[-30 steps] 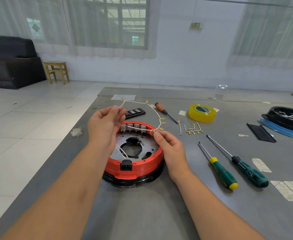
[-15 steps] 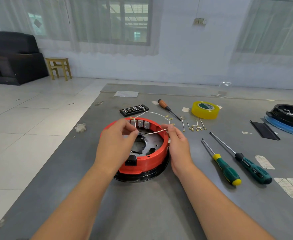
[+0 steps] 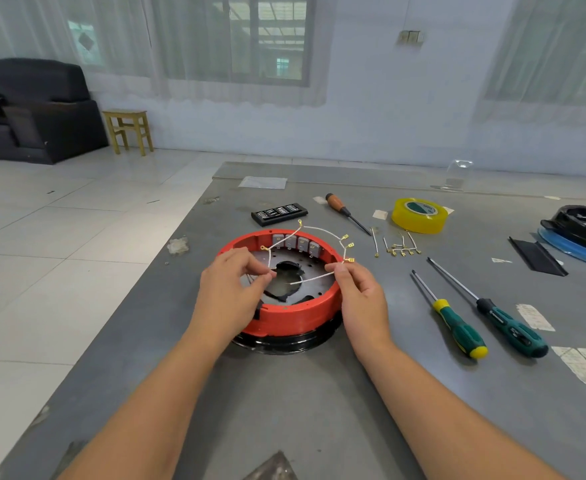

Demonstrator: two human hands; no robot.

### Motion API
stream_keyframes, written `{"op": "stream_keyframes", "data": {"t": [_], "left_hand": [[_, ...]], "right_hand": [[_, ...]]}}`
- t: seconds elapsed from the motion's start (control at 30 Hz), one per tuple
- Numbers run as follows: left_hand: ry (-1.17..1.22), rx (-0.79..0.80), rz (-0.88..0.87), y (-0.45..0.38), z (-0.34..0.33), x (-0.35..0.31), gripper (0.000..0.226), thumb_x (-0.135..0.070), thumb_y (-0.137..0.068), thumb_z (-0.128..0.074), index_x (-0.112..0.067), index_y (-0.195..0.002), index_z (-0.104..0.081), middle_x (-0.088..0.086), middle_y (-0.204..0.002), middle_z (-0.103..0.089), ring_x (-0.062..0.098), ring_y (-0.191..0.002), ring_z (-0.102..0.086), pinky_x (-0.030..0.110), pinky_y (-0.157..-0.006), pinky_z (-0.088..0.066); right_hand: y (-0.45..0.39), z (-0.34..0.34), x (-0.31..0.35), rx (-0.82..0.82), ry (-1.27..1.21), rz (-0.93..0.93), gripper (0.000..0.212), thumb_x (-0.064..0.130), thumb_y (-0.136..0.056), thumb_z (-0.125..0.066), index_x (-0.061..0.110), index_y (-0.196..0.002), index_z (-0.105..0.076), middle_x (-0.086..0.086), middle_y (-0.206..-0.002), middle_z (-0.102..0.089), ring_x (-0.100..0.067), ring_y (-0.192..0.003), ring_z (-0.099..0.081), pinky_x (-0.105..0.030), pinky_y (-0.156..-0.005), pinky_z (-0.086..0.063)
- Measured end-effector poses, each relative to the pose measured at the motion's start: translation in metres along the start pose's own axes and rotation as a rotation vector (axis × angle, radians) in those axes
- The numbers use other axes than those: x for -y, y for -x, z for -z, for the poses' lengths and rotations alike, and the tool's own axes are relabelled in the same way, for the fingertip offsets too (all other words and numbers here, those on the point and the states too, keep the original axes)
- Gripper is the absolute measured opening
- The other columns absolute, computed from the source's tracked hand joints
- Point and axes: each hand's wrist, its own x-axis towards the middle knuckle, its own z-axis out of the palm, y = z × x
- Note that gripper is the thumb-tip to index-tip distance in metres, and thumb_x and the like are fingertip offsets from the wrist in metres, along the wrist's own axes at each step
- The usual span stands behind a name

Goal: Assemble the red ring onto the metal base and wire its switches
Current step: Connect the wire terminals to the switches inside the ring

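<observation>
The red ring [image 3: 295, 315] sits on the metal base [image 3: 314, 273], over a black bottom rim, in the middle of the grey table. Several grey switches [image 3: 300, 244] line the ring's far inner wall. A white wire harness [image 3: 322, 231] with brass terminals arcs over the ring's far side. My left hand [image 3: 229, 294] pinches a white wire above the ring's left side and covers its near left wall. My right hand [image 3: 362, 297] pinches another strand at the ring's right rim, beside a brass terminal.
Two green-handled screwdrivers [image 3: 457, 327] lie right of the ring. Loose terminal wires [image 3: 400, 249], a wooden-handled screwdriver [image 3: 345, 211], yellow tape [image 3: 418, 214] and a black bit case [image 3: 279, 213] lie beyond. A black and blue housing [image 3: 582, 233] sits far right. The table's left edge [image 3: 146, 299] drops to the tiled floor.
Both hands have come down from above the ring to its rim, bringing the harness lower over the ring. The camera view has shifted, so the ring sits further right in the frame.
</observation>
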Motion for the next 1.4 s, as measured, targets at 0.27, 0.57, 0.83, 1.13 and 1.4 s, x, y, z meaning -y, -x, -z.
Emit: {"op": "stream_keyframes", "data": {"t": [0.27,0.57,0.83,1.13,1.4], "left_hand": [[0.061,0.111,0.073,-0.017,0.022,0.017,0.016,-0.022,-0.094,-0.078,-0.033,-0.091,-0.068,-0.013,-0.094,-0.079,-0.001,-0.086,-0.070,0.020,-0.072,-0.049],[-0.164,0.180,0.121,-0.037,0.021,0.004,0.008,-0.022,-0.092,-0.077,-0.029,-0.095,-0.075,-0.007,-0.100,-0.080,0.008,-0.080,-0.069,0.034,-0.087,-0.056],[-0.317,0.097,-0.046,-0.021,0.013,-0.006,0.018,-0.021,-0.103,-0.059,-0.018,-0.109,-0.076,-0.003,-0.100,-0.075,0.023,-0.116,-0.060,0.048,-0.101,-0.048],[-0.397,0.055,-0.060,-0.018,0.012,-0.013,0.020,-0.024,-0.105,-0.058,-0.015,-0.113,-0.075,0.003,-0.102,-0.076,0.024,-0.121,-0.058,0.047,-0.106,-0.044],[-0.498,-0.042,0.000,-0.023,0.008,-0.014,0.020,-0.007,-0.102,-0.051,-0.003,-0.096,-0.070,0.020,-0.091,-0.071,0.041,-0.094,-0.062,0.042,-0.081,-0.035]], "right_hand": [[0.040,0.006,0.013,0.013,-0.054,-0.005,0.019,0.020,-0.102,-0.061,0.021,-0.093,-0.078,0.004,-0.131,-0.056,0.021,-0.111,-0.048,0.005,-0.083,-0.034],[0.057,-0.001,0.013,0.022,-0.021,0.021,0.016,0.028,-0.100,-0.064,0.025,-0.088,-0.075,0.017,-0.129,-0.047,0.013,-0.115,-0.050,0.000,-0.084,-0.040],[0.046,-0.004,0.019,0.007,0.016,0.072,0.017,0.027,-0.099,-0.065,0.028,-0.085,-0.075,0.022,-0.124,-0.048,0.017,-0.104,-0.052,0.000,-0.081,-0.039],[0.031,-0.007,0.021,0.006,0.100,0.017,0.020,0.042,-0.087,-0.063,0.040,-0.073,-0.077,0.036,-0.121,-0.046,-0.006,-0.130,-0.046,-0.033,-0.109,-0.040],[0.040,-0.007,0.019,-0.018,0.100,0.016,0.025,0.039,-0.082,-0.061,0.027,-0.062,-0.070,0.035,-0.118,-0.050,-0.005,-0.124,-0.045,-0.011,-0.097,-0.036]]}}
